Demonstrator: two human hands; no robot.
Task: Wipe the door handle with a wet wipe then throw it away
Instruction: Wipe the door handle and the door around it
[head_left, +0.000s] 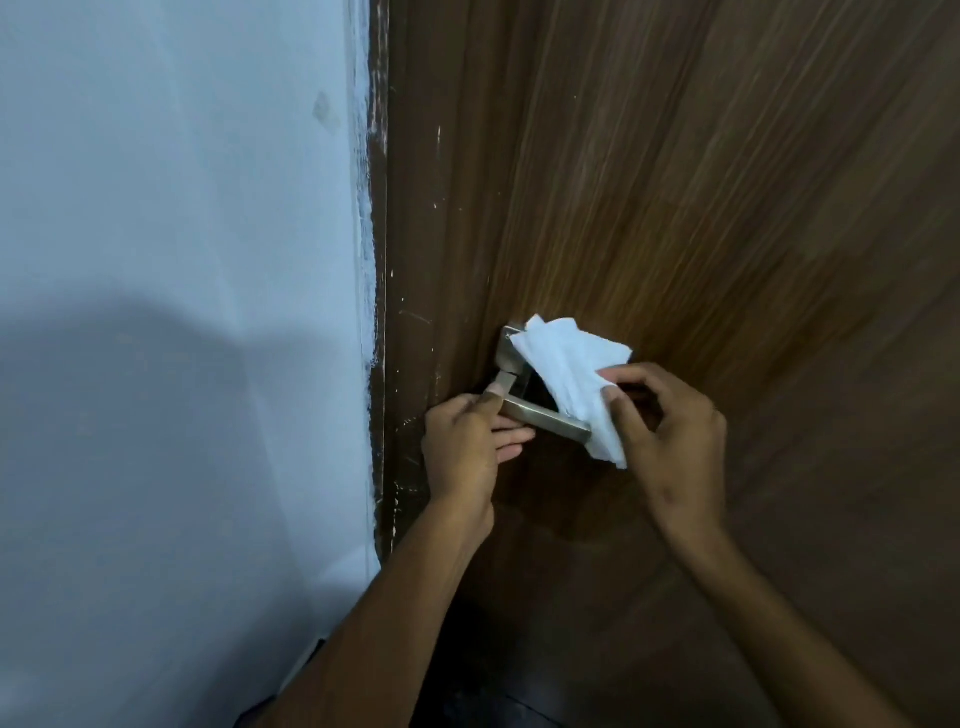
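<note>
A brushed-metal lever door handle juts from the brown wooden door, with its square plate above. A white wet wipe is draped over the plate and the lever's free end. My right hand pinches the wipe between thumb and fingers at the lever's tip. My left hand grips the lever near its pivot, thumb on top and fingers underneath. The wipe hides part of the plate and the lever's end.
A pale blue wall fills the left half, meeting the scuffed door frame edge. Dark floor shows at the bottom between my forearms. No bin is in view.
</note>
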